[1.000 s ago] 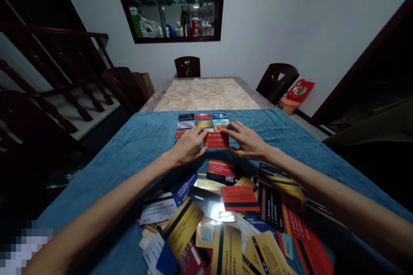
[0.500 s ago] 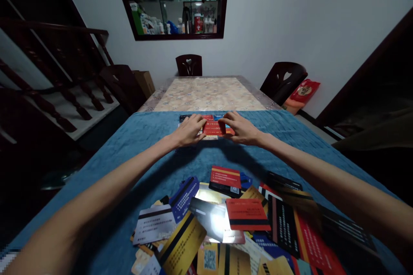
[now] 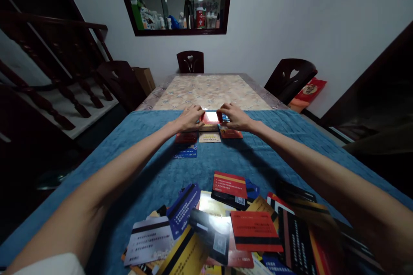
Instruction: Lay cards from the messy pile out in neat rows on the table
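Both hands reach to the far end of the blue cloth (image 3: 155, 137). My left hand (image 3: 189, 119) pinches the left end of a red card (image 3: 211, 117), and my right hand (image 3: 238, 119) grips its right end. Glare whitens the card's middle. Laid-out cards sit beneath and in front of it, partly covered by my hands: a red card (image 3: 186, 137), a cream card (image 3: 209, 137), an orange-red card (image 3: 231, 133) and, nearer me, a blue card (image 3: 185, 151). Close to me spreads a loose heap of cards, among them an orange-red card (image 3: 255, 227) and a silver card (image 3: 150, 238).
The bare patterned tabletop (image 3: 209, 92) continues past the cloth. Dark wooden chairs (image 3: 190, 62) stand around the table. A wall cabinet (image 3: 180, 32) holds bottles, and a red bag (image 3: 311, 89) lies by the right wall. A stair railing (image 3: 64, 22) runs along the left.
My hands have moved the red card slightly farther away, uncovering more of the laid-out cards in front of it. The view has shifted, so the near heap appears lower and larger.
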Motion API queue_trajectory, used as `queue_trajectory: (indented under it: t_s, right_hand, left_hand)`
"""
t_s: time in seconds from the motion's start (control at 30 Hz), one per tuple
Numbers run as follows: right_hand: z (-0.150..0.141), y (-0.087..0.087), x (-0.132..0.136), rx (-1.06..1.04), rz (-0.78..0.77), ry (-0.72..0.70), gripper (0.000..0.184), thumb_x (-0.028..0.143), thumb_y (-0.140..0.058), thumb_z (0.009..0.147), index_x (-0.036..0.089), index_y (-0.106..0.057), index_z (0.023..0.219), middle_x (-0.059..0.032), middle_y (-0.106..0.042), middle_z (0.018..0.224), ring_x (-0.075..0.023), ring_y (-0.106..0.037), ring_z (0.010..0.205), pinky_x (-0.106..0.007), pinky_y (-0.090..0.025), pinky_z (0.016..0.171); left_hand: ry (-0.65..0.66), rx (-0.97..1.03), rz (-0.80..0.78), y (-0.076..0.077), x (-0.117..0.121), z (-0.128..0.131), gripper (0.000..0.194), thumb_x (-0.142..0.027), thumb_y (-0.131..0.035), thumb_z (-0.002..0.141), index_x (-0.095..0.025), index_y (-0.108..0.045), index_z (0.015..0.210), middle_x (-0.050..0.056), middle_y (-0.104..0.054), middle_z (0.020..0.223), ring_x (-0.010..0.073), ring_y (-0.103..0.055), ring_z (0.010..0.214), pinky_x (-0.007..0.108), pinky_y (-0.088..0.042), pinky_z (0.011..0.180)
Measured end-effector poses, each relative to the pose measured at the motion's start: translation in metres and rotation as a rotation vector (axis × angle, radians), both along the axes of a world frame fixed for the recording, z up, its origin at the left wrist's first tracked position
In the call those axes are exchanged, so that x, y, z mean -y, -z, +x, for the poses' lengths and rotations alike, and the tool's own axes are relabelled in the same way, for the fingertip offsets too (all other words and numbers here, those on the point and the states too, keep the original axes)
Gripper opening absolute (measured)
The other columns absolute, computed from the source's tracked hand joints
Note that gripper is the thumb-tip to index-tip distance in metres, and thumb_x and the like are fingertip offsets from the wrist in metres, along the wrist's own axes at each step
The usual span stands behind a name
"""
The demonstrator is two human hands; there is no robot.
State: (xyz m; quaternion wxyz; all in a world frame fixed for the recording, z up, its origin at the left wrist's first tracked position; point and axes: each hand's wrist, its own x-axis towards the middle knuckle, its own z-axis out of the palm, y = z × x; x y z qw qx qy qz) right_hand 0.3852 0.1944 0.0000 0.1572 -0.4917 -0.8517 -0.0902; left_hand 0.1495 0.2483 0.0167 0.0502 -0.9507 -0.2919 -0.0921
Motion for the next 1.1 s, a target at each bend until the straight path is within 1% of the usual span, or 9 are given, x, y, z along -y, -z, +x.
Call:
queue_trajectory:
  t_s: [0.07,0.13,0.3,0.4,0.57,0.73,0.87,1.0,1.1]
  right_hand:
    - [0.001,0.002,-0.011,0.014,-0.023,0.026,0.020,0.023,-0.064,0.080,0.020,-0.069,0.099,-0.0108,-0.060,0.113,-0.0267,-0.051,0.102,-0.037,-0.042,0.088]
    - [0.001,0.004,-0.022,0.036,-0.048,0.053,0.023,0.024,-0.065,0.080,0.019,-0.069,0.102,-0.0113,-0.061,0.115,-0.0278,-0.051,0.105,-0.037,-0.041,0.089]
    - [0.001,0.012,-0.046,0.073,-0.112,0.142,0.039,0.029,-0.066,0.081,0.018,-0.067,0.117,-0.0137,-0.059,0.124,-0.0315,-0.051,0.111,-0.039,-0.040,0.091]
    - [-0.001,0.016,-0.056,0.081,-0.154,0.172,0.038,0.030,-0.066,0.082,0.018,-0.067,0.118,-0.0133,-0.060,0.125,-0.0309,-0.052,0.112,-0.038,-0.038,0.093]
    - [-0.003,0.020,-0.068,0.099,-0.217,0.206,0.034,0.031,-0.065,0.083,0.018,-0.069,0.115,-0.0116,-0.062,0.125,-0.0296,-0.053,0.113,-0.037,-0.035,0.096]
    - [-0.005,0.026,-0.079,0.107,-0.251,0.212,0.035,0.031,-0.063,0.082,0.019,-0.069,0.114,-0.0118,-0.063,0.124,-0.0294,-0.054,0.111,-0.037,-0.034,0.096]
    - [-0.005,0.031,-0.085,0.113,-0.264,0.222,0.038,0.030,-0.063,0.080,0.018,-0.069,0.116,-0.0119,-0.064,0.123,-0.0292,-0.056,0.110,-0.037,-0.034,0.096]
    - [-0.005,0.034,-0.089,0.121,-0.280,0.224,0.039,0.029,-0.061,0.080,0.021,-0.070,0.116,-0.0093,-0.066,0.120,-0.0279,-0.057,0.109,-0.036,-0.034,0.097]
    - [-0.004,0.035,-0.091,0.126,-0.289,0.223,0.038,0.030,-0.060,0.079,0.023,-0.072,0.114,-0.0072,-0.069,0.117,-0.0267,-0.059,0.106,-0.036,-0.034,0.097]
  left_hand:
    - [-0.043,-0.033,-0.007,0.000,-0.007,0.003,0.034,-0.031,-0.055,0.086,-0.015,-0.061,0.116,0.015,-0.055,0.121,0.0333,-0.047,0.117,0.048,-0.042,0.095]
    - [-0.087,-0.063,-0.025,0.000,-0.012,0.007,0.035,-0.032,-0.055,0.086,-0.015,-0.061,0.116,0.016,-0.055,0.124,0.0341,-0.046,0.120,0.048,-0.042,0.096]
    - [-0.151,-0.120,-0.060,0.004,-0.025,0.016,0.033,-0.031,-0.055,0.085,-0.014,-0.063,0.112,0.017,-0.054,0.127,0.0357,-0.044,0.124,0.050,-0.042,0.097]
    - [-0.190,-0.133,-0.077,0.009,-0.032,0.021,0.030,-0.029,-0.054,0.085,-0.015,-0.063,0.109,0.017,-0.054,0.127,0.0351,-0.043,0.125,0.050,-0.041,0.098]
    - [-0.237,-0.143,-0.091,0.018,-0.043,0.029,0.028,-0.022,-0.052,0.082,-0.015,-0.065,0.106,0.017,-0.056,0.125,0.0352,-0.042,0.125,0.054,-0.039,0.099]
    - [-0.275,-0.153,-0.114,0.024,-0.052,0.031,0.028,-0.022,-0.055,0.080,-0.016,-0.067,0.104,0.016,-0.056,0.126,0.0356,-0.040,0.127,0.053,-0.038,0.099]
    - [-0.277,-0.151,-0.113,0.031,-0.057,0.032,0.028,-0.021,-0.055,0.078,-0.014,-0.068,0.103,0.019,-0.058,0.125,0.0366,-0.041,0.127,0.055,-0.037,0.099]
    - [-0.284,-0.154,-0.120,0.037,-0.062,0.033,0.028,-0.020,-0.056,0.077,-0.015,-0.069,0.100,0.019,-0.060,0.122,0.0375,-0.043,0.126,0.057,-0.036,0.100]
    - [-0.282,-0.161,-0.129,0.039,-0.063,0.033,0.027,-0.020,-0.057,0.076,-0.014,-0.069,0.099,0.018,-0.061,0.121,0.0375,-0.043,0.125,0.056,-0.036,0.100]
